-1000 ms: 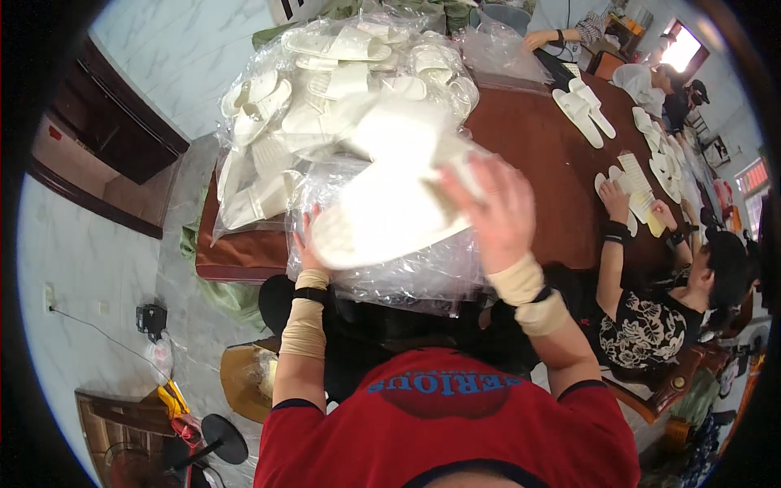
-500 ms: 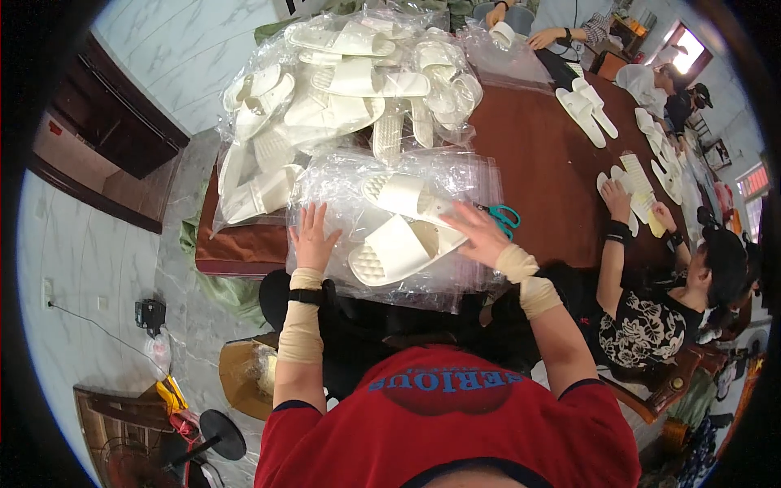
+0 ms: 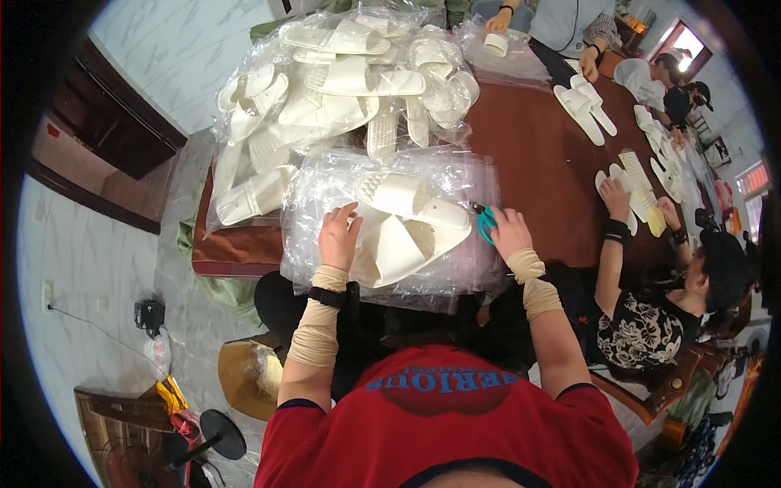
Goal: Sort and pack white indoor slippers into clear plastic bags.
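A pair of cream slippers, one slipper [image 3: 396,252] nearer me and the other slipper [image 3: 411,201] behind it, lies on a stack of clear plastic bags [image 3: 313,187] at the table's near edge. My left hand [image 3: 337,237] is at the left end of the nearer slipper, fingers apart and slightly bent, with nothing visibly held. Right of the pair, my right hand [image 3: 511,233] has its fingers bent at the teal handles of the scissors [image 3: 486,223]. The fingertips partly cover those handles.
A heap of bagged cream slippers [image 3: 342,81] fills the back left of the brown table [image 3: 521,146]. Two loose slippers [image 3: 582,110] lie at the back right. A co-worker's hand [image 3: 616,198] touches slippers at the right; another person's hand [image 3: 499,19] is at the far edge.
My left hand has moved right to the nearer slipper. My right hand has left the slippers and moved right to the scissors, which have shifted left and turned.
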`<control>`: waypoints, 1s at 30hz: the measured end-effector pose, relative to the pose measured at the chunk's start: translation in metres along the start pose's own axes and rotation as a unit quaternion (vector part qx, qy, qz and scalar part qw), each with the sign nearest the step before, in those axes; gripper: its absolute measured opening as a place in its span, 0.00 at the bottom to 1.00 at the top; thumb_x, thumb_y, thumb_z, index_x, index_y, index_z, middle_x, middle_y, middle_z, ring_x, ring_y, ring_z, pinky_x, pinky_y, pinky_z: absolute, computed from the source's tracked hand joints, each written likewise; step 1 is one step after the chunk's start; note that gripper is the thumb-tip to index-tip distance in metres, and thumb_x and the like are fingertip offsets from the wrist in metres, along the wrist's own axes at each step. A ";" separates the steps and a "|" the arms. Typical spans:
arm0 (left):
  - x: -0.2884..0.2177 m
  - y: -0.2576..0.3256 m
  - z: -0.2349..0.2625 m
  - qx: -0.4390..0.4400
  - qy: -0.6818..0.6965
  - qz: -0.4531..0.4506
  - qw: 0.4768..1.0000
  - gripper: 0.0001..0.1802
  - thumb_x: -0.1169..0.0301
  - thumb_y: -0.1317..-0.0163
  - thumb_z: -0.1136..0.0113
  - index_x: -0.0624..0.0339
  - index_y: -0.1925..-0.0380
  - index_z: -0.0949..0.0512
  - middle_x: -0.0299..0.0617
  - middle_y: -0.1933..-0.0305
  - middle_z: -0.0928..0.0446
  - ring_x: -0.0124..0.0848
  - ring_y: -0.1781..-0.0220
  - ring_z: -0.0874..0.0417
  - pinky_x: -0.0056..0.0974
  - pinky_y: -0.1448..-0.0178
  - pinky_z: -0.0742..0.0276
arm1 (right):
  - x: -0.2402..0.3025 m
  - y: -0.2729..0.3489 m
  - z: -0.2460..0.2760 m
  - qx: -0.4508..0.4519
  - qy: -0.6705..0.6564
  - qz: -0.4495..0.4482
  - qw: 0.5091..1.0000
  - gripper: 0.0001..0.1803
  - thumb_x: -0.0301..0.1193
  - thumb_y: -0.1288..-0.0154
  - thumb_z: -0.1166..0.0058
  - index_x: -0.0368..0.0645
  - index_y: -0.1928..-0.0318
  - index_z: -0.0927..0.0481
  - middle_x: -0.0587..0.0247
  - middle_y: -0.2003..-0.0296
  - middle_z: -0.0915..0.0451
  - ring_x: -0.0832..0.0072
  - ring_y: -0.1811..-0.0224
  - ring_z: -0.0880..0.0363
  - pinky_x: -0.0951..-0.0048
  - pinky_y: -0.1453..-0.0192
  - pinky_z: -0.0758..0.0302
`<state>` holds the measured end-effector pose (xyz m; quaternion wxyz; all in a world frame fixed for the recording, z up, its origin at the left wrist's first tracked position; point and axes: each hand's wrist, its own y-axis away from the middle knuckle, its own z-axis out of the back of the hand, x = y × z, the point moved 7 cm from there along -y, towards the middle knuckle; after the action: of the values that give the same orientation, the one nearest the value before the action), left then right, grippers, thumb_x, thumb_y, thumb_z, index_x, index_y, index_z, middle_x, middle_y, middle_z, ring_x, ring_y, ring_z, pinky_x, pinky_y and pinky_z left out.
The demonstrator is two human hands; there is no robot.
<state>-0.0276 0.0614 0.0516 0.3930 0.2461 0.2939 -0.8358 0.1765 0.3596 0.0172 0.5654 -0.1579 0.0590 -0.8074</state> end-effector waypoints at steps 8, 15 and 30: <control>-0.068 0.008 0.008 -0.069 -0.109 -0.125 0.984 0.14 0.71 0.47 0.36 0.55 0.58 0.21 0.41 0.52 0.25 0.42 0.48 0.27 0.46 0.47 0.31 | -0.025 0.002 -0.001 0.106 0.022 -0.114 0.988 0.36 0.32 0.49 0.41 0.46 0.38 0.35 0.48 0.56 0.29 0.52 0.51 0.28 0.55 0.49 0.26; -0.122 0.028 -0.047 -0.047 -0.198 -0.115 0.972 0.16 0.63 0.51 0.33 0.55 0.63 0.21 0.39 0.47 0.30 0.41 0.43 0.32 0.63 0.30 0.50 | -0.022 0.007 0.012 0.109 0.009 -0.115 0.987 0.35 0.37 0.49 0.39 0.47 0.39 0.34 0.50 0.58 0.25 0.52 0.54 0.24 0.56 0.53 0.25; -0.105 0.035 -0.062 -0.092 -0.063 -0.062 0.992 0.06 0.68 0.52 0.33 0.53 0.76 0.20 0.36 0.58 0.29 0.41 0.47 0.31 0.61 0.30 0.54 | 0.079 0.004 0.073 0.017 0.034 0.124 0.992 0.33 0.41 0.52 0.36 0.48 0.43 0.28 0.60 0.59 0.28 0.63 0.51 0.31 0.57 0.44 0.37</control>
<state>0.0714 0.1397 0.0655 0.3787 0.1374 0.3589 -0.8420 0.1790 0.2911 0.0996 0.6614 -0.1122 0.0840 -0.7368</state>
